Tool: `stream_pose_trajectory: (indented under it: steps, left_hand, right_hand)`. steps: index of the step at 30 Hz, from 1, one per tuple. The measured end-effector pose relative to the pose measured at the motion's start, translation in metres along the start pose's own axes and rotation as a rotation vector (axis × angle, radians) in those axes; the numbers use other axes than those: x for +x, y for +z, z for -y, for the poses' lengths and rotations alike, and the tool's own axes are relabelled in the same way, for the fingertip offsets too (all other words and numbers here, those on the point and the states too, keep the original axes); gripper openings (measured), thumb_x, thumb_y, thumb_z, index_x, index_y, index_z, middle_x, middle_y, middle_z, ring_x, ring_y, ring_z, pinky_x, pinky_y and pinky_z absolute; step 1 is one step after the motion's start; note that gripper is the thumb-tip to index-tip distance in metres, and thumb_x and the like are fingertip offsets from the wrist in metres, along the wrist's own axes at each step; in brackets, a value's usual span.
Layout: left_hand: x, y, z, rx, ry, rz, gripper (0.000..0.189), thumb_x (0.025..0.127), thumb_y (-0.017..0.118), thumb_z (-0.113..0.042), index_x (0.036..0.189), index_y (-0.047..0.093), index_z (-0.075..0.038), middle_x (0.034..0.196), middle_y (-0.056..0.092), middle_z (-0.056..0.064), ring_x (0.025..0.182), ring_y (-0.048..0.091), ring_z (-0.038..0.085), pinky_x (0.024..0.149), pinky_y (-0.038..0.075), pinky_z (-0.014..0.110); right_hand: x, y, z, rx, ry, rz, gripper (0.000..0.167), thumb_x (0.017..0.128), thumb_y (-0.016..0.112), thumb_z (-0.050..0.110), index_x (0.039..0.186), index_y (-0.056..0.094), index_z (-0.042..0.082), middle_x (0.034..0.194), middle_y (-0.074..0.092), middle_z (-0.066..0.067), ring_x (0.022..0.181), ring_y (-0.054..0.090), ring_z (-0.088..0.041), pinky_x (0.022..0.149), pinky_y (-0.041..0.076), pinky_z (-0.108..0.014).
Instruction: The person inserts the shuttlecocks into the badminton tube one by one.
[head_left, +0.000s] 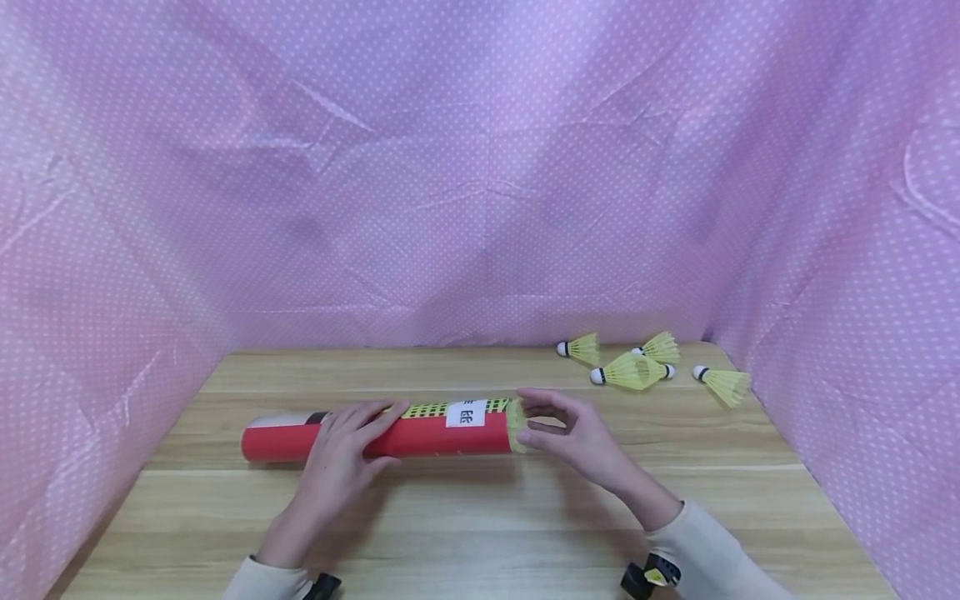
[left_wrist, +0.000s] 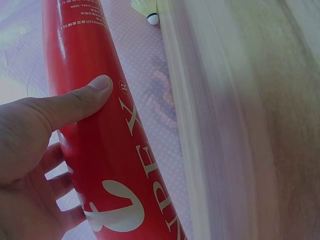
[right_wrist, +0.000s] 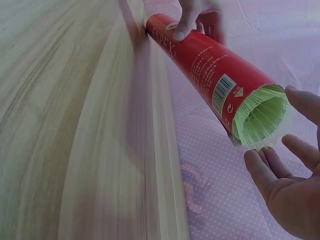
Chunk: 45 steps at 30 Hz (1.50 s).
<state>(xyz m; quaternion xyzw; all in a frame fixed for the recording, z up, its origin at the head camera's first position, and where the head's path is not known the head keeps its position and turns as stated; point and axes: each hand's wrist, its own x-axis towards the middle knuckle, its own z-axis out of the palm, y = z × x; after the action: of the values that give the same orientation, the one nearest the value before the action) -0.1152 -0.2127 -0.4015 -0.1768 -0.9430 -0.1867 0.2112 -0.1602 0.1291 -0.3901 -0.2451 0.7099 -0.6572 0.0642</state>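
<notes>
A red shuttlecock tube lies sideways across the wooden table. My left hand grips it left of its middle, thumb on the near side and fingers over the top. The pale yellow-green skirt of a shuttlecock sticks out a little from the tube's right mouth. Around that skirt my right hand has its thumb and fingers spread apart, loosely bent, with fingertips right at the skirt's edge. Inside the tube, the shuttlecock's cork end is hidden.
Several yellow shuttlecocks with white heads lie at the table's back right, including one shuttlecock and another shuttlecock farther right. Pink dotted cloth hangs behind and along both sides of the wooden table.
</notes>
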Motion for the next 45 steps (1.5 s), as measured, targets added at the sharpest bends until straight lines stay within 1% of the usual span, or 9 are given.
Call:
stream_pose_trajectory:
  steps: [3,7,12,16,26,33,40,42,45]
  left_hand:
    - [0.0,0.0,0.0,-0.003,0.007,-0.004,0.091,0.062,0.098,-0.016,0.143,0.059,-0.026,0.133,0.061,0.009,0.121,0.053,0.033,0.101,0.037,0.054]
    - [0.0,0.0,-0.001,-0.001,0.008,-0.003,0.09,0.062,0.098,-0.017,0.143,0.059,-0.025,0.134,0.061,0.008,0.121,0.054,0.033,0.101,0.037,0.055]
    - [0.001,0.0,-0.002,-0.001,-0.007,0.007,0.089,0.063,0.098,-0.016,0.143,0.059,-0.024,0.135,0.06,0.008,0.121,0.053,0.033,0.102,0.036,0.057]
    - [0.002,0.0,-0.005,-0.004,-0.011,0.013,0.089,0.063,0.097,-0.016,0.143,0.059,-0.023,0.135,0.06,0.009,0.121,0.053,0.034,0.102,0.037,0.057]
    - [0.0,-0.001,-0.006,0.008,-0.002,0.011,0.088,0.063,0.098,-0.018,0.142,0.06,-0.024,0.134,0.06,0.01,0.121,0.053,0.034,0.102,0.037,0.056]
    - [-0.001,-0.001,-0.004,0.015,-0.002,0.011,0.088,0.064,0.097,-0.018,0.143,0.059,-0.025,0.135,0.06,0.008,0.121,0.053,0.033,0.102,0.038,0.055]
    - [-0.001,-0.001,-0.006,0.014,-0.013,0.02,0.09,0.064,0.097,-0.017,0.144,0.058,-0.026,0.135,0.06,0.008,0.121,0.053,0.032,0.102,0.038,0.056]
    - [-0.001,-0.001,-0.006,0.012,-0.016,0.021,0.09,0.064,0.097,-0.017,0.144,0.058,-0.026,0.135,0.06,0.008,0.121,0.053,0.032,0.102,0.038,0.056]
    - [0.0,-0.001,-0.006,0.006,-0.016,0.02,0.09,0.064,0.097,-0.016,0.144,0.058,-0.026,0.135,0.06,0.009,0.121,0.053,0.033,0.102,0.037,0.056]
  right_hand:
    - [0.0,-0.001,0.001,0.012,0.014,-0.001,0.054,0.086,0.079,0.005,0.136,0.06,0.002,0.126,0.062,-0.018,0.118,0.059,-0.035,0.097,0.052,-0.038]
    - [-0.001,-0.001,0.0,0.007,0.011,-0.013,0.052,0.086,0.08,0.005,0.134,0.062,0.003,0.126,0.062,-0.016,0.119,0.059,-0.033,0.097,0.052,-0.039]
    - [0.0,0.001,0.0,-0.001,-0.001,-0.026,0.052,0.085,0.08,0.003,0.133,0.062,-0.001,0.125,0.064,-0.017,0.118,0.059,-0.033,0.096,0.052,-0.038]
    - [0.001,0.005,0.001,-0.009,-0.015,-0.019,0.053,0.085,0.08,0.002,0.133,0.06,-0.006,0.126,0.063,-0.02,0.119,0.059,-0.036,0.097,0.051,-0.041]
    - [0.0,0.009,0.0,-0.02,-0.023,-0.012,0.055,0.084,0.08,0.0,0.134,0.058,-0.008,0.129,0.061,-0.02,0.12,0.056,-0.039,0.1,0.048,-0.051]
    - [-0.003,0.006,-0.002,-0.028,0.003,-0.012,0.056,0.085,0.08,0.003,0.136,0.059,-0.003,0.129,0.061,-0.02,0.12,0.057,-0.039,0.099,0.05,-0.041]
    - [-0.005,0.004,-0.004,-0.043,0.014,0.013,0.053,0.088,0.078,0.008,0.137,0.059,0.0,0.125,0.062,-0.023,0.115,0.061,-0.043,0.09,0.055,-0.031]
    - [-0.004,0.004,-0.004,-0.046,0.016,0.01,0.054,0.088,0.079,0.008,0.137,0.059,0.001,0.126,0.063,-0.022,0.115,0.062,-0.041,0.091,0.055,-0.032]
    - [-0.003,0.005,-0.004,-0.043,0.013,-0.002,0.054,0.086,0.08,0.006,0.136,0.06,0.001,0.125,0.063,-0.021,0.116,0.061,-0.04,0.094,0.054,-0.039]
